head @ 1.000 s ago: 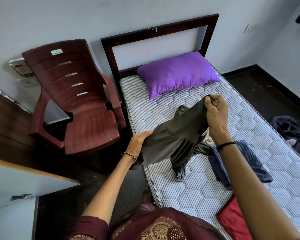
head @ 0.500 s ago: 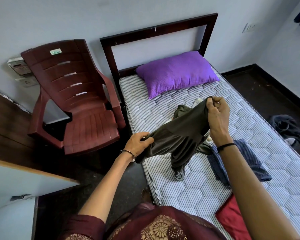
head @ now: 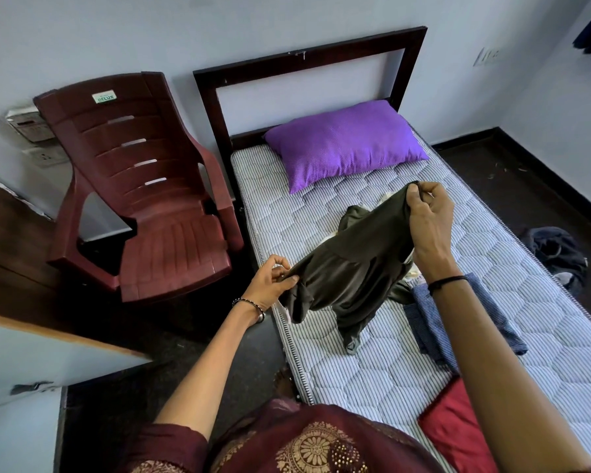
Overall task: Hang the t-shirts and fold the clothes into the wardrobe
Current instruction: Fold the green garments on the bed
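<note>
An olive-green garment (head: 355,268) is stretched between both hands above the striped mattress (head: 372,370). My left hand (head: 273,285) pinches its lower left edge near the bed's side. My right hand (head: 430,220) grips its upper right edge, held higher. The rest of the cloth droops onto the mattress. A blue striped garment (head: 434,322) lies on the bed under my right forearm. A red cloth (head: 454,428) sits at the bed's near end. Something pale shows under the green garment.
A purple pillow (head: 345,141) lies at the dark headboard (head: 307,59). A maroon plastic chair (head: 144,186) stands left of the bed. A dark bundle (head: 556,247) lies on the floor at right. A white door or cabinet panel (head: 24,363) is at lower left.
My left hand has closed tighter on the garment's lower edge and shifted slightly left. My right hand has dropped a little with the upper edge.
</note>
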{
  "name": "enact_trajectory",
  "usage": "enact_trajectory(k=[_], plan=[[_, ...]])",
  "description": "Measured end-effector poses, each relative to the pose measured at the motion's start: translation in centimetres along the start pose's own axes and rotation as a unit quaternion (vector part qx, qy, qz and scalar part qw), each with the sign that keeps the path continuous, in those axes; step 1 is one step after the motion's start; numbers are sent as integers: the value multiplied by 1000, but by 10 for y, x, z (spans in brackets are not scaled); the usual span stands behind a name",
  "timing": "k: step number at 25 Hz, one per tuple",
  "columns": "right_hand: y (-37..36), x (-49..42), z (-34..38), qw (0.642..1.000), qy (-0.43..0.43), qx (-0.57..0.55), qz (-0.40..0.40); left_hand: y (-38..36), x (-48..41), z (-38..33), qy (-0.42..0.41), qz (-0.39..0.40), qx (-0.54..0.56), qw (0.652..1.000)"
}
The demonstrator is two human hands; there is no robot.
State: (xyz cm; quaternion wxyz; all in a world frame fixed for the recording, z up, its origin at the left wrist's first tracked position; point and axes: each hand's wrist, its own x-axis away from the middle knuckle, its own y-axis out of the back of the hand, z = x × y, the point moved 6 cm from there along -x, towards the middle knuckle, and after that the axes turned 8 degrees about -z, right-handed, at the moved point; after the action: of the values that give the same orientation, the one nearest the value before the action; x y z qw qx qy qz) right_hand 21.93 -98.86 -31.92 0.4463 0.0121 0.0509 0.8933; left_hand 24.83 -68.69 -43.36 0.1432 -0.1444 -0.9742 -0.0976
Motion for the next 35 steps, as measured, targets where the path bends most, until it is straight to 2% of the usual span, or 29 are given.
enact_trajectory(k=[4, 7, 11, 14, 16, 18, 25, 35], plan=[[-3, 3, 6, 1000, 1, -13, 5, 0, -5, -1, -81, 5, -86, 993], [-5, 5, 13, 1000, 4, -25, 13, 4, -11, 7, -100, -43, -148, 983], [-8, 8, 16, 1000, 6, -26, 16, -4, -14, -1, -154, -91, -306, 935], [-13, 12, 20, 999, 9, -36, 21, -13, -17, 0, -118, -62, -419, 898], [-17, 16, 23, 999, 12, -38, 30, -25, -20, 4, -77, -25, -434, 897], [-19, 20, 26, 998, 15, -42, 34, -36, -24, 1, -70, -17, -428, 901], [-14, 25, 37, 997, 9, -70, 32, -58, -35, -10, -127, -20, -466, 875], [-11, 30, 50, 992, 10, -124, 38, -74, -34, -13, -168, -18, -434, 885]])
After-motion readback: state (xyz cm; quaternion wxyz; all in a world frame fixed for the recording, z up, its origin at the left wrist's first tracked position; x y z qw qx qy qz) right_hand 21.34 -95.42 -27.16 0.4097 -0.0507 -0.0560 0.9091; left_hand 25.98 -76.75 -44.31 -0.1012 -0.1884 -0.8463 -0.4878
